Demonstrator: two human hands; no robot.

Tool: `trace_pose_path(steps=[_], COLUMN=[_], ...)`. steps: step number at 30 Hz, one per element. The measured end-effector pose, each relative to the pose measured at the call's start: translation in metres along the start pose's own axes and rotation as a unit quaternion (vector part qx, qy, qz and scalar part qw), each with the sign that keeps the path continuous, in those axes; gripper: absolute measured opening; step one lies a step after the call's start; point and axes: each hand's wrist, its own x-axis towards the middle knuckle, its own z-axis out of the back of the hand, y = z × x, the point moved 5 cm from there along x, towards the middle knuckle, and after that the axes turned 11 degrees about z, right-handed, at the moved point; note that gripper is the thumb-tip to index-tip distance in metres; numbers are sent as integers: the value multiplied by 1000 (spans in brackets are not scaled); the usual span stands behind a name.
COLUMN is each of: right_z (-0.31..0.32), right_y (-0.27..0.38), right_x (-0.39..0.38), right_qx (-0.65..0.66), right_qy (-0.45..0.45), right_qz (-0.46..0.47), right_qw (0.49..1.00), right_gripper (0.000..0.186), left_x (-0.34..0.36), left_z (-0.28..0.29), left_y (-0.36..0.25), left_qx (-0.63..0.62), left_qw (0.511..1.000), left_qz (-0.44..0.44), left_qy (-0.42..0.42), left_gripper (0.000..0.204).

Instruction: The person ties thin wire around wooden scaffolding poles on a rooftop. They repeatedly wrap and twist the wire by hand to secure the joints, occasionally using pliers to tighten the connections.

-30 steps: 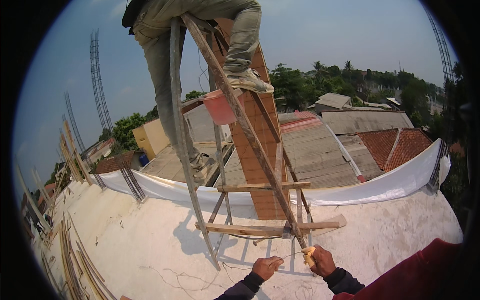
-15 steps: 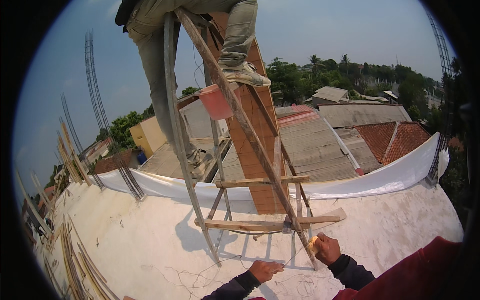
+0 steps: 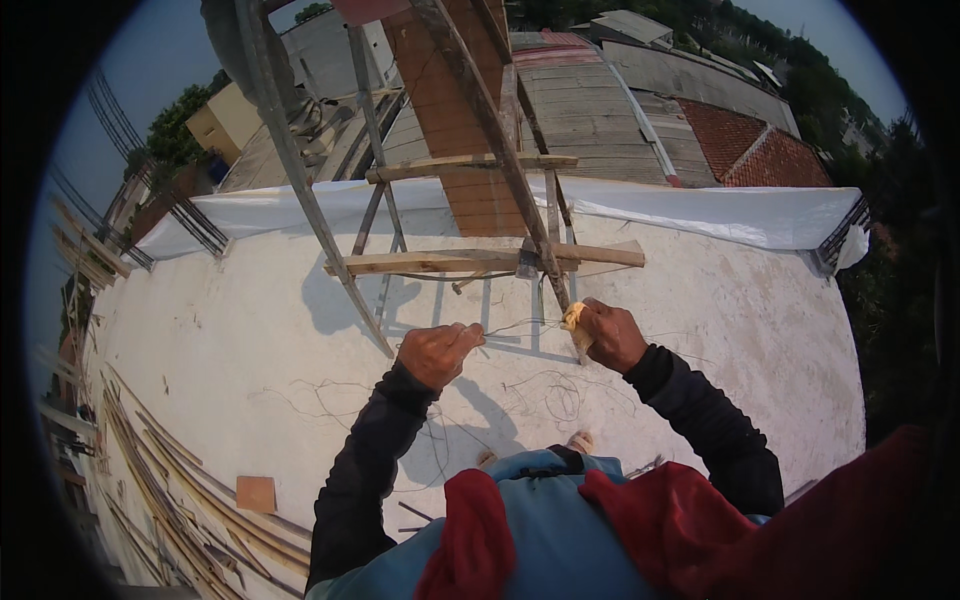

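Note:
My left hand (image 3: 438, 355) is closed, its fingers pinching a thin wire (image 3: 520, 324). That wire runs across to my right hand (image 3: 614, 335), which is wrapped round a small yellow bundle (image 3: 573, 317), perhaps wound string; its kind is not clear. Both hands are held in front of a wooden trestle ladder (image 3: 480, 100), just below its lower crosspiece (image 3: 440, 261). Loose tangles of wire (image 3: 562, 395) lie on the pale concrete floor (image 3: 250, 350) under and around my hands.
Someone stands on the ladder; a leg (image 3: 265, 75) shows at the upper left. Behind the ladder is a brown board column (image 3: 465, 130). White sheeting (image 3: 700, 212) lines the roof edge. Wooden strips (image 3: 170, 480) and a square tile (image 3: 256, 494) lie at lower left; rebar (image 3: 200, 225) rises beyond.
My view has tilted down, so the ladder sits higher and my torso shows. Both hands have come up in the picture, and my left has closed more tightly on the wire.

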Motion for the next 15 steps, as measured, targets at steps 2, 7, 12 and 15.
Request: trace_pose_path(steps=[2, 7, 12, 15], right_z=[-7, 15, 22, 17], right_y=[14, 11, 3, 0], right_x=[-7, 3, 18, 12], right_qx=[9, 10, 7, 40], right_qy=[-27, -103, -122, -122], right_qz=[88, 68, 55, 48], right_qw=[996, 992, 991, 991], right_gripper=[35, 42, 40, 36], left_x=[5, 12, 35, 40], left_z=[10, -7, -27, -22], left_y=[23, 20, -12, -3], left_qx=[22, -113, -91, -127], left_qw=[998, 985, 984, 982], left_qz=[50, 125, 155, 135], left_qy=[-2, 44, -7, -37], left_gripper=[17, 21, 24, 10])
